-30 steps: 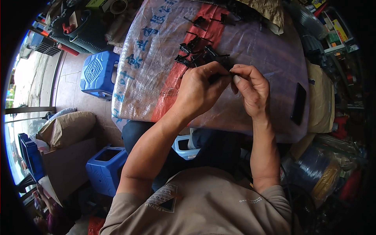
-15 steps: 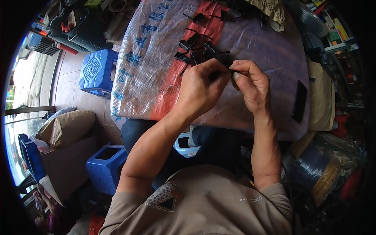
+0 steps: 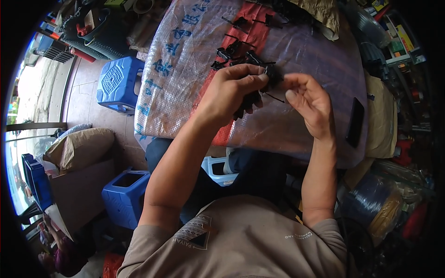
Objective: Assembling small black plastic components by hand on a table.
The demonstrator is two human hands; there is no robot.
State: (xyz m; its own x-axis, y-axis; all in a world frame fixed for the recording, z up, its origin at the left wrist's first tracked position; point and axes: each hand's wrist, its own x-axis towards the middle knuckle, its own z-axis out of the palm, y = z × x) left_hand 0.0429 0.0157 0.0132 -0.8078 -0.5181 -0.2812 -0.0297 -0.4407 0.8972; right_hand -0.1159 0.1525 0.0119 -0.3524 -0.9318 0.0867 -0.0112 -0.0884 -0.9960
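Note:
A black plastic part with a thin rod sticking out (image 3: 273, 78) is pinched in my left hand (image 3: 234, 88), over the middle of the sheet-covered table. More of the dark part shows below my fingers; its exact kind is hard to make out. Just to its right, my right hand (image 3: 311, 105) is apart from the part, with thumb and fingers separated and nothing visible between them. Beyond my hands, several similar black parts with thin rods (image 3: 229, 48) lie scattered around the red stripe of the woven plastic sheet (image 3: 178, 99).
A dark phone-like slab (image 3: 355, 121) lies near the table's right edge. Brown paper (image 3: 324, 18) covers some of the far side. Blue plastic stools (image 3: 116, 83) stand on the left, by a stuffed sack (image 3: 83, 149). Wrapped coils (image 3: 375, 199) are at lower right. Another person (image 3: 67, 255) appears at lower left.
My right hand has come away from the left and moved right, its fingers parting. The left hand has turned, bringing the black part and its rod into view.

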